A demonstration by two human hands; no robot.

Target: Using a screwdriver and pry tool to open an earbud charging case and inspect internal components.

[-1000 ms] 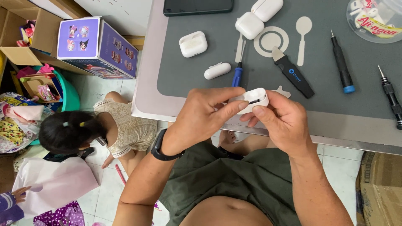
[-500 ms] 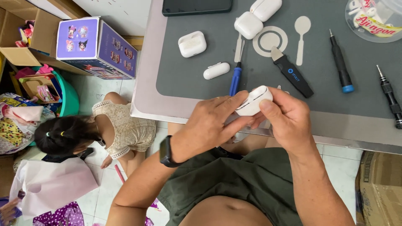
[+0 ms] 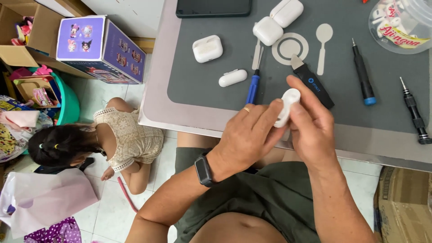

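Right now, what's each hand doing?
Left hand: closed on the small white plastic earbud case.
Right hand: closed on the same case.

A grey rubber mat point(image 3: 216, 96) covers the pale worktop point(image 3: 155, 101), carrying white plastic earbud cases point(image 3: 207, 48), a blue-handled screwdriver point(image 3: 253, 85) and two black screwdrivers point(image 3: 362, 76).

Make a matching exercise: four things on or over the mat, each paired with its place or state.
Things:
1. small white case
2. blue screwdriver
3. phone
4. plastic jar

Places or states:
A. top right corner of the mat
B. held between left hand and right hand
C. lying beside a white capsule-shaped piece
D. dark, at the mat's top edge

Pairs: 1-B, 2-C, 3-D, 4-A
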